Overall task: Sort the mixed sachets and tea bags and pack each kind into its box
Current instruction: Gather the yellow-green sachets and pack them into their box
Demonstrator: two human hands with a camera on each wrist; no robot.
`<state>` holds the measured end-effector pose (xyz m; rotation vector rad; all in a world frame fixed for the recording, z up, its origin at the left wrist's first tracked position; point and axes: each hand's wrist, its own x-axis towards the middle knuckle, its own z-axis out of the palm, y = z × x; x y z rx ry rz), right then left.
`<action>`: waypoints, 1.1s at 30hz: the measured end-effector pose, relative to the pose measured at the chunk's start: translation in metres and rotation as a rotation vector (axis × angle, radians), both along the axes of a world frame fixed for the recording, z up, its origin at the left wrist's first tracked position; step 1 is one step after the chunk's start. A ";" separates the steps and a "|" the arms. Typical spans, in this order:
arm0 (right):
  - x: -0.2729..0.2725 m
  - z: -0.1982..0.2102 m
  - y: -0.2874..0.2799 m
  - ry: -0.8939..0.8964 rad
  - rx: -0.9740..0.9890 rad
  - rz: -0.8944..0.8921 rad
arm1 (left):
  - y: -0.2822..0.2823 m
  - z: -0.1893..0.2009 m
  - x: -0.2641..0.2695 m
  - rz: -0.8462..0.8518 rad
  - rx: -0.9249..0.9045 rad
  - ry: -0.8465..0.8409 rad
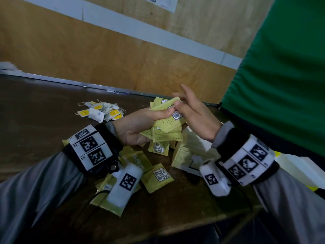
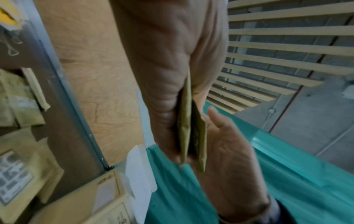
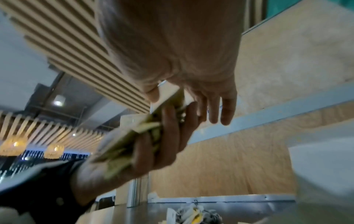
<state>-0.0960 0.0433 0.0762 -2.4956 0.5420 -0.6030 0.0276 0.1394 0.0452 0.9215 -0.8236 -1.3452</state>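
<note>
My left hand (image 1: 149,120) grips a fanned stack of yellow sachets (image 1: 167,124) above the dark table (image 1: 44,120). My right hand (image 1: 177,105) pinches the top sachet of that stack between thumb and forefinger, its other fingers spread. The left wrist view shows the stack (image 2: 184,128) edge-on in my left hand, with the right palm (image 2: 229,151) behind. In the right wrist view my right hand (image 3: 172,97) holds the sachet over the left hand's stack (image 3: 134,141). More yellow sachets (image 1: 158,176) lie loose under my wrists. White tea bags with yellow tags (image 1: 100,111) are heaped at the back.
An open yellow box (image 1: 188,155) lies on the table under my right wrist. A second pale box (image 1: 299,166) sits at the right edge. A plywood wall (image 1: 105,59) backs the table, and a green sheet (image 1: 281,76) hangs at the right.
</note>
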 end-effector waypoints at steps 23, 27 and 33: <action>-0.012 -0.010 0.008 0.318 0.093 0.294 | 0.002 0.002 -0.023 -0.078 0.121 0.073; -0.006 -0.024 0.016 0.139 0.028 0.203 | 0.001 0.005 -0.023 -0.014 0.140 0.079; -0.011 -0.014 0.009 0.007 -0.118 0.238 | 0.010 0.007 -0.015 -0.133 0.059 0.058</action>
